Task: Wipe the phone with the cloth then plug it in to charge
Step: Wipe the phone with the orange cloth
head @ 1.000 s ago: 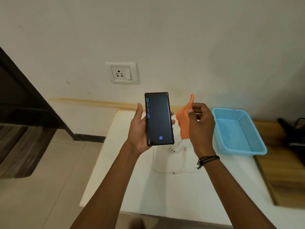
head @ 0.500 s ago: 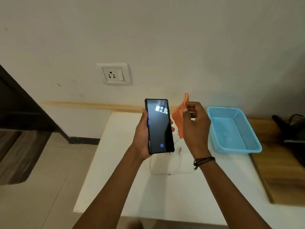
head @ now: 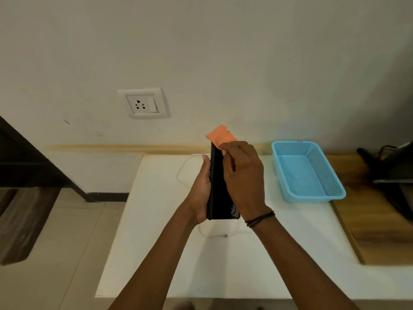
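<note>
A black phone is held upright above the white table, gripped from the left by my left hand. My right hand lies flat over the screen and presses an orange cloth against it; only the cloth's top sticks out above the phone. A white charging cable lies looped on the table beneath the hands, mostly hidden by them. A white wall socket with a switch sits on the wall up and to the left.
A light-blue mesh basket stands on the table to the right of my hands. Beyond it are a wooden surface and a dark bag. The table's left edge drops to a tiled floor.
My right hand has moved left with the orange cloth, from beside the phone onto its screen. The phone has turned more edge-on and the lit screen no longer shows.
</note>
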